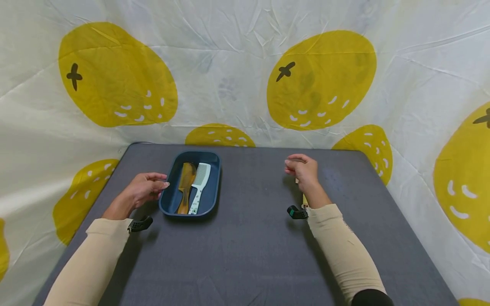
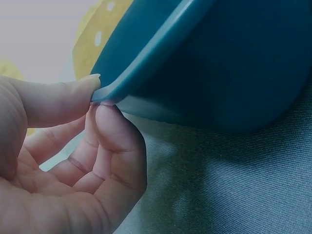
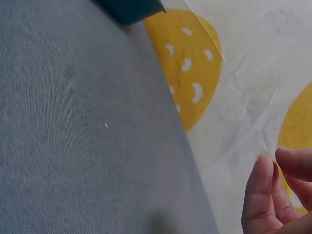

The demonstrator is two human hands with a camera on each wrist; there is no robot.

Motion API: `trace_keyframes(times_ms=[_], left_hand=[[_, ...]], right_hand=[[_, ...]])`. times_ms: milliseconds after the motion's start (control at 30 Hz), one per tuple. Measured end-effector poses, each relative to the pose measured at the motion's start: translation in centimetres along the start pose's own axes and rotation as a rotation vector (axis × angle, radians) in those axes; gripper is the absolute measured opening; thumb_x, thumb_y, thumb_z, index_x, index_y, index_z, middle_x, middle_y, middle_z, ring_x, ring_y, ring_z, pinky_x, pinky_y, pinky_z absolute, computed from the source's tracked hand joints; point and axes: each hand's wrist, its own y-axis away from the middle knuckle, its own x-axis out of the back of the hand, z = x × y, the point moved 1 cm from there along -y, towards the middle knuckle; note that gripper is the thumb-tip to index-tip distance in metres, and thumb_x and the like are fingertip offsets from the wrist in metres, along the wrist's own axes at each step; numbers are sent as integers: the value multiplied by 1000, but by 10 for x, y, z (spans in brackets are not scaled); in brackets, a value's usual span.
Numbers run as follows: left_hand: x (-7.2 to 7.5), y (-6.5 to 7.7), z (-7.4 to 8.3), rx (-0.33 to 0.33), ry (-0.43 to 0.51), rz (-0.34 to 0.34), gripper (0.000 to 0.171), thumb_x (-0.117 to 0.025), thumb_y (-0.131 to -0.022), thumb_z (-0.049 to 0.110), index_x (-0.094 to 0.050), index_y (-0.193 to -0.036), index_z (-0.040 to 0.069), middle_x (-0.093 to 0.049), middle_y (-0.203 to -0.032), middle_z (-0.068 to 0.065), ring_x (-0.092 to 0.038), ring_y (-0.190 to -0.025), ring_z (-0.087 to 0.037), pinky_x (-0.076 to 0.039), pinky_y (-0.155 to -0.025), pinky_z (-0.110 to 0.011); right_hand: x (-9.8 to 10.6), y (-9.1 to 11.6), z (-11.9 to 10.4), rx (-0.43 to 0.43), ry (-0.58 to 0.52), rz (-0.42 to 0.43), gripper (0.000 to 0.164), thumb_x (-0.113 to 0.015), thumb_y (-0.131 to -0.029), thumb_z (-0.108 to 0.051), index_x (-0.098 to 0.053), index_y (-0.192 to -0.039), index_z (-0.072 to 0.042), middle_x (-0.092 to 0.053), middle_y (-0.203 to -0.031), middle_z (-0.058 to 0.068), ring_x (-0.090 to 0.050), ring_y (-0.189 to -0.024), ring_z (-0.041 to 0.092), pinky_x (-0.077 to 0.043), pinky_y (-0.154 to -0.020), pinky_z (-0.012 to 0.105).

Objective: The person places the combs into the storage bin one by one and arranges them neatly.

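Observation:
My left hand pinches the left rim of a dark blue tray between thumb and fingers, plain in the left wrist view as well, where the tray looms close. Two combs lie side by side inside it: a brown, horn-like comb on the left and a white comb with a patterned handle on the right. Over the right side of the table, my right hand hovers with loosely bent fingers and nothing between them. Below its wrist lies a narrow yellowish object, mostly hidden by the arm.
A grey cloth covers the table. Behind it and along the sides hangs a white curtain printed with large yellow fruit shapes. A small black device is strapped at each wrist.

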Motion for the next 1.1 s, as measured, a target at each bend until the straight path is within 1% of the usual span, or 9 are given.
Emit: trace_keyframes(times_ms=[167,400,500,600,700,733,833,1000,1100], left_hand=[[-1,0,0,1,-8,8,57,-68,-102,19,-45,-151,-2,-70,-101,4,-61,-83,-11,-57,-76,-29],[0,0,-1,4,-12,12,57,-68,-102,19,-46,-150,-1,-70,-102,4,-61,-84,-12,-57,-76,-29],[0,-1,-1,-2,-13,8,58,-69,-102,20,-46,-150,-1,-70,-101,4,-61,-83,-11,-57,-76,-29],[1,-1,-3,-2,-17,7,58,-68,-102,19,-45,-150,-1,-70,-99,6,-61,-83,-11,-57,-76,-29],[2,-3,-3,0,-17,3,57,-68,-102,19,-45,-151,-1,-70,-99,7,-61,-83,-11,-57,-76,-29],[2,-3,-4,2,-18,3,57,-68,-102,19,-45,-151,-1,-70,-99,7,-61,-83,-11,-57,-76,-29],[2,-5,-4,3,-16,-3,57,-67,-102,20,-45,-151,-1,-70,-100,6,-61,-83,-12,-57,-76,-29],[1,-4,-4,2,-15,1,57,-67,-102,19,-45,-151,-1,-70,-98,7,-61,-82,-12,-57,-76,-29],[0,-3,-4,1,-23,4,57,-67,-102,19,-45,-151,-1,-70,-100,6,-60,-83,-12,-57,-76,-29]], right_hand=[[12,-3,-2,-32,-13,13,17,-72,-92,7,-68,-106,-1,-72,-69,-3,-69,-59,11,-61,-62,25],[29,-10,-2,-34,-23,52,18,-71,-91,9,-68,-107,1,-72,-68,-1,-70,-58,12,-61,-61,25],[37,-13,0,-44,-12,91,16,-72,-90,10,-70,-99,-3,-71,-67,-1,-69,-56,11,-60,-59,23],[44,-16,0,-62,8,123,18,-72,-90,9,-71,-92,-9,-71,-68,-3,-68,-56,10,-59,-57,22],[52,-17,1,-76,24,146,16,-73,-90,7,-71,-97,-7,-70,-68,-3,-67,-56,9,-59,-57,21],[54,-17,2,-76,27,154,15,-73,-90,7,-70,-100,-4,-69,-68,-3,-67,-55,9,-59,-57,22],[61,-18,4,-83,41,182,19,-74,-90,6,-68,-107,0,-68,-68,-3,-66,-55,10,-59,-57,22],[68,-18,10,-101,75,220,20,-74,-90,4,-69,-109,-1,-68,-71,-2,-67,-58,10,-60,-60,23],[72,-18,15,-109,110,236,25,-74,-91,2,-69,-115,1,-67,-71,-2,-66,-61,10,-60,-60,22]])
